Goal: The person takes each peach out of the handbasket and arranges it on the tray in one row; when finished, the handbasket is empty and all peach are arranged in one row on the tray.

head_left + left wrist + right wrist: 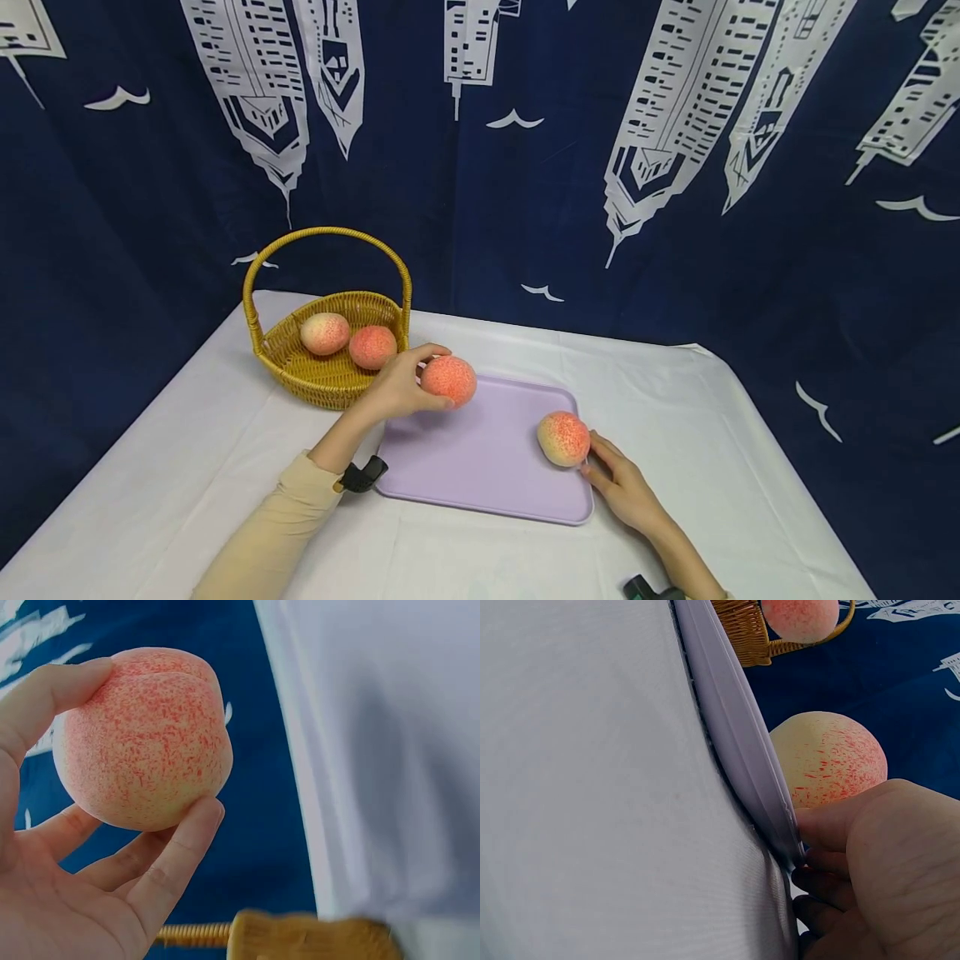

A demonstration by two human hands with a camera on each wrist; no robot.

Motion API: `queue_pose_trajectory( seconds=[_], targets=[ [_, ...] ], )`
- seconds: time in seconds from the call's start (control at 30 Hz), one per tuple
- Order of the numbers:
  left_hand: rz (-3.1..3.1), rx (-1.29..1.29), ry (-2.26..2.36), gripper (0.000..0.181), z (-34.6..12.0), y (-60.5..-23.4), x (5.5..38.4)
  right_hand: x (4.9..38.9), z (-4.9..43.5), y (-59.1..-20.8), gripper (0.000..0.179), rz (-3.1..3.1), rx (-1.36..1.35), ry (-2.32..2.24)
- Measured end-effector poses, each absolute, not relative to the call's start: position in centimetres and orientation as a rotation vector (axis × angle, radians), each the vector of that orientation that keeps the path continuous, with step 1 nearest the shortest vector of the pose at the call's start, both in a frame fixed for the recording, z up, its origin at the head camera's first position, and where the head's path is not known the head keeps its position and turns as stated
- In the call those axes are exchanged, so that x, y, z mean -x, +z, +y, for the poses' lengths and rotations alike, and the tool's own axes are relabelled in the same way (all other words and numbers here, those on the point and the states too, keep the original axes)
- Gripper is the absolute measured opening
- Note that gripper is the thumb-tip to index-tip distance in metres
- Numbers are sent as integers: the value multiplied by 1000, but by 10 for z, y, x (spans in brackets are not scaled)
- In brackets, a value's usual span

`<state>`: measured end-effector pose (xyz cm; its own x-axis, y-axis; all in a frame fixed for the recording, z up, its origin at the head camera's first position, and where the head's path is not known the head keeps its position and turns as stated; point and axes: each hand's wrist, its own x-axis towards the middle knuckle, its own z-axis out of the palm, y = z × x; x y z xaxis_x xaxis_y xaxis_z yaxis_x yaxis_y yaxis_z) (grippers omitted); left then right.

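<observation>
Nearest to my head view, a black wrist device (652,588) sits on the right wrist; a second black wrist unit (363,473) is fitted at the cuff of the left beige sleeve (270,525). A white tablecloth (712,433) forms the work surface. On it lies a flat lilac rectangular tray (487,467) with a raised rim.

Right hand (626,492): positioned at the tray's right rim, thumb and fingertips beside the red-and-cream peach (564,439), which is located at the right side of the tray. I cannot tell whether these fingers grip the rim or the peach, or only touch.

Left hand (401,385): thumb and fingers curled around the coral-speckled peach (448,382). I read this peach as held clear above the tray's far left corner.

Beyond the left forearm stands a golden-brown wicker basket (318,393) with a tall arched handle. Inside, side by side, are a paler peach (325,333) on the left and a redder peach (372,347) on the right.

Farthest back, I register a navy curtain (525,200) printed with white inverted skyscrapers and bird shapes.
</observation>
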<state>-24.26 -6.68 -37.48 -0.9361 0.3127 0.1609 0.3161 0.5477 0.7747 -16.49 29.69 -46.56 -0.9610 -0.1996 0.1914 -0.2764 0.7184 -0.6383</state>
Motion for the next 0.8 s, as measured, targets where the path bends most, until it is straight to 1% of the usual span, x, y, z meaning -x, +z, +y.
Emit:
queue_pose_trajectory(
  seconds=[0.43,0.8],
  targets=[
    [-2822,678,-1307,70,-6,-397,234,164,298,-465,52,-2793,-397,1078],
    [-2861,666,-1355,70,23,-407,235,164,297,-466,52,-2794,-396,1057]
  ],
)
